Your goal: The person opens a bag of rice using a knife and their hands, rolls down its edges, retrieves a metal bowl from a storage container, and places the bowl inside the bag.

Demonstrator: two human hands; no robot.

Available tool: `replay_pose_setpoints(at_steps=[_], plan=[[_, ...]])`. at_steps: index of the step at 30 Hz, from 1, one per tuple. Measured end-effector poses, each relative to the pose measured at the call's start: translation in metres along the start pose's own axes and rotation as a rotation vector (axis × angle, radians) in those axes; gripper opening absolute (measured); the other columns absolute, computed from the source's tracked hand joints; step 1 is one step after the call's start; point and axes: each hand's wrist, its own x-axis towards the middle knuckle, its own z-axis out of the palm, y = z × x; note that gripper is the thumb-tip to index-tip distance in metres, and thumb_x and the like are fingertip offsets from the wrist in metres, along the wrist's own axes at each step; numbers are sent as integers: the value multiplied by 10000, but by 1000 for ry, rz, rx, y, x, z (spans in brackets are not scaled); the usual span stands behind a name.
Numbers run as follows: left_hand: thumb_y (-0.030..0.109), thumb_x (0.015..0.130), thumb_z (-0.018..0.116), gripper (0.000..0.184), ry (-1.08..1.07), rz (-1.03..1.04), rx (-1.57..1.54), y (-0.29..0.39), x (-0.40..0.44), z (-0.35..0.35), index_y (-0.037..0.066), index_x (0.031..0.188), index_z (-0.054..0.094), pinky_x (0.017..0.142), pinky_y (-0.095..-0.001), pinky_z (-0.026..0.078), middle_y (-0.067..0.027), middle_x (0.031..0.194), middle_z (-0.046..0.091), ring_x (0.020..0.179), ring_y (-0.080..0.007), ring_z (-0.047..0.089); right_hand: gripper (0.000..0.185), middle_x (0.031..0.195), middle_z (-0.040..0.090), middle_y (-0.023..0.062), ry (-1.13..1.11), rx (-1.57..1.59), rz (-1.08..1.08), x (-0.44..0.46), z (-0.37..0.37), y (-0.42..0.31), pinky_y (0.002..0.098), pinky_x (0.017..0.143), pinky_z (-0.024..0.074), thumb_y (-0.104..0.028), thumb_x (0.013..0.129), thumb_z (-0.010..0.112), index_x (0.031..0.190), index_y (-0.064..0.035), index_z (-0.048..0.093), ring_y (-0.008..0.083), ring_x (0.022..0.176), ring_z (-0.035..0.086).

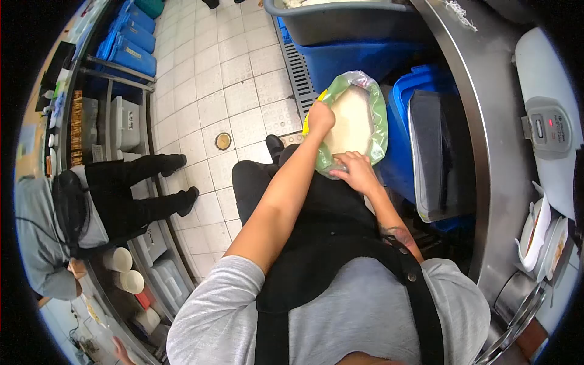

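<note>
An open green-and-yellow plastic bag (378, 131) is in front of my lap, beside the steel counter. Pale, fine-looking contents (351, 121), possibly rice, fill much of it. My left hand (321, 118) is closed in a fist on the bag's left rim, where a yellow part shows. At the near edge, my right hand (354, 171) pinches the plastic with its thumb and fingers. The bag's underside is out of sight.
To the right runs a steel counter (453, 45) with a white cooker (547, 125). A grey tub (365, 24) with white contents stands ahead, near blue bins (401, 103). A co-worker (115, 204) stands at the left shelves. A round drain (223, 142) marks the tiled floor.
</note>
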Motion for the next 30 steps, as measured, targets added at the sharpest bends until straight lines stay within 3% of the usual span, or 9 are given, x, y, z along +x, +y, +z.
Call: replay_pose_setpoints(at_steps=[2, 6, 10, 14, 18, 23, 24, 27, 30], plan=[[373, 895, 448, 478, -4, -24, -238, -32, 28, 19, -78, 923, 602, 761, -427, 481, -243, 927, 629, 874, -353, 615, 439, 951, 598, 61, 18, -81, -26, -1, -5, 3, 434, 852, 366, -377, 710, 692, 1064, -130, 612, 232, 989, 535], [584, 857, 445, 673, -152, -459, -1180, -36, 35, -22, -39, 1089, 550, 829, -429, 469, -155, 1057, 595, 954, -280, 579, 276, 844, 589, 48, 70, -130, -128, 3, 2, 8, 408, 779, 396, -196, 700, 692, 951, -117, 606, 246, 914, 554], [581, 837, 490, 637, -461, -424, -1679, -48, 30, -28, 14, 1122, 543, 896, -437, 445, -146, 1114, 576, 998, -296, 563, 126, 743, 533, 84, 393, -130, -80, -3, 27, 23, 387, 637, 430, 2, 667, 565, 741, -87, 516, 284, 753, 559], [417, 832, 607, 474, -596, -334, -1647, -54, 15, -33, 12, 1075, 571, 849, -403, 474, -115, 1056, 614, 945, -265, 593, 105, 703, 501, 74, 433, -277, -47, -14, 46, 24, 402, 623, 421, -8, 686, 529, 731, -98, 558, 279, 691, 530], [264, 838, 618, 343, -319, -185, -749, -48, 4, -55, -33, 1007, 591, 728, -371, 497, -125, 899, 657, 794, -250, 630, 116, 782, 555, 90, 97, -336, -32, -13, 36, 21, 400, 698, 434, -38, 720, 539, 799, -95, 601, 278, 792, 561], [233, 827, 607, 372, -161, -30, -340, -61, 18, -38, -92, 1000, 557, 661, -338, 485, -150, 866, 633, 753, -221, 608, 163, 925, 596, 168, -517, 22, 155, 23, -26, 2, 376, 823, 436, -98, 721, 593, 879, -78, 626, 319, 946, 559], [221, 827, 600, 369, -122, -38, -345, -66, 22, -24, -104, 993, 549, 646, -330, 480, -142, 856, 626, 739, -209, 598, 246, 924, 592, 193, -315, 66, -64, 34, -17, 27, 388, 850, 434, -105, 684, 627, 926, -62, 624, 343, 948, 554], [222, 805, 618, 329, -284, -202, -678, -36, 13, -46, -48, 993, 597, 661, -344, 491, -171, 870, 650, 762, -232, 637, 433, 1046, 555, 185, 291, -89, 70, 99, -45, 3, 394, 893, 415, -59, 671, 644, 1089, -23, 535, 357, 1011, 522], [157, 775, 648, 289, -401, -113, -716, -52, 22, -42, -31, 993, 623, 638, -332, 493, -115, 816, 654, 708, -181, 620, 522, 1091, 544, 145, 696, -575, 10, 168, -53, 16, 460, 882, 408, -138, 645, 716, 1125, -90, 516, 346, 1051, 499]])
